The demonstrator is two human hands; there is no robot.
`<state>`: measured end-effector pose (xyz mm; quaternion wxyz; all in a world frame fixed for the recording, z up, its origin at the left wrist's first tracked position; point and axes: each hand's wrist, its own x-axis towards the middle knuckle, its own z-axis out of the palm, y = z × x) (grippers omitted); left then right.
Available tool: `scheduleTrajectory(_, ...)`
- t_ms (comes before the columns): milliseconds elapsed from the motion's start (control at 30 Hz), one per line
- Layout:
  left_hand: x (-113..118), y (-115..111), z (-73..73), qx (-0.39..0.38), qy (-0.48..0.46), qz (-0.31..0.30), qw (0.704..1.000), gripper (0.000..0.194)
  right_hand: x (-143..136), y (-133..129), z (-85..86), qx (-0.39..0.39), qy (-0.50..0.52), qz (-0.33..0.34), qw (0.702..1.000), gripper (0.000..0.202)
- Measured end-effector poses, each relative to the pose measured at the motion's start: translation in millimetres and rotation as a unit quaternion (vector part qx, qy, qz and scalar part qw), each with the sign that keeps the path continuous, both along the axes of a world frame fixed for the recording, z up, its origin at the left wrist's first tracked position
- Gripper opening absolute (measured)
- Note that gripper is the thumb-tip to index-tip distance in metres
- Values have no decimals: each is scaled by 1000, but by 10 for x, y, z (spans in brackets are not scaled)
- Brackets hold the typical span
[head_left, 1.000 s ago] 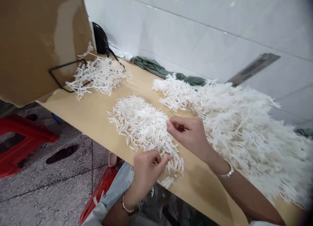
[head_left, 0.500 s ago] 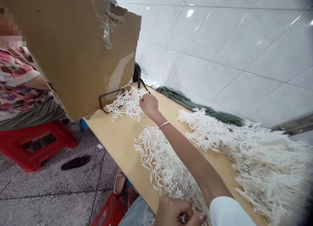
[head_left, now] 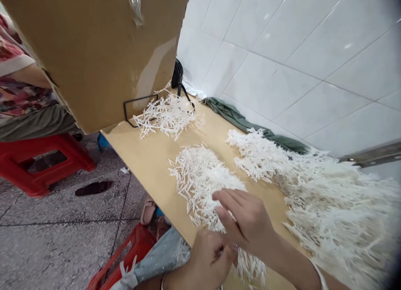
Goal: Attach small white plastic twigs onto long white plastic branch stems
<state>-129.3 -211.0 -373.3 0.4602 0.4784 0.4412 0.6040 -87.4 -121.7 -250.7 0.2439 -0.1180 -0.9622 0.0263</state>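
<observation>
My left hand (head_left: 208, 256) is curled closed low in the view, by the near table edge. What it holds, if anything, is hidden inside the fingers. Just above and to its right is my right hand (head_left: 246, 219), its fingers stretched out and a little bent, with nothing visible in them. The two hands overlap in the view; whether they touch I cannot tell. Beneath them spreads a pile of thin white branched pieces (head_left: 200, 173), looking like plastic twigs. A smaller heap of white branched pieces (head_left: 169, 116) lies farther off, by the cardboard.
A large cardboard sheet (head_left: 103, 56) stands upright at the table's far end, beside a thin black wire frame (head_left: 125, 110). Along the tiled wall lie a dark green cloth (head_left: 232, 114) and a big white heap (head_left: 338, 206). A person sits left on a red stool (head_left: 46, 164).
My right hand has come back from the far small heap to beside my left hand. The view has tilted down slightly. My left hand stays curled.
</observation>
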Motion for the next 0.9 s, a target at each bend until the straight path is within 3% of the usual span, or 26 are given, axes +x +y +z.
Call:
scheduleTrajectory(100, -26, -42, 84, 0, -7, -4, 1000, 55, 408, -247, -25, -21, -9, 11, 1000, 40)
scheduleTrajectory(200, -23, -46, 142, -50, -58, -37, 996, 50, 726, -395, -90, -76, 44, -35, 996, 36)
scheduleTrajectory(300, 54, -37, 160, -95, -164, -38, 981, 52, 962, -527, -271, -138, 76, -81, 984, 37)
scheduleTrajectory(367, 139, -39, 165, -93, -215, 4, 972, 48, 1066, -622, -445, -164, 81, -65, 981, 44)
scheduleTrajectory(467, 271, -60, 186, -35, -289, 96, 952, 41, 1147, -752, -718, -112, 85, 17, 990, 55)
scheduleTrajectory(567, 376, -96, 240, 29, -351, 123, 928, 37, 1189, -839, -928, -35, 89, 58, 994, 47)
scheduleTrajectory(700, 462, -140, 332, 52, -346, 110, 930, 40, 1251, -893, -1037, -70, 125, 81, 986, 18)
scheduleTrajectory(800, 449, -136, 372, 28, -305, 75, 949, 45, 1308, -906, -999, -176, 217, 73, 958, 13)
scheduleTrajectory(900, 348, -94, 363, 13, -234, -16, 972, 54, 1366, -911, -931, -257, 294, 60, 919, 16)
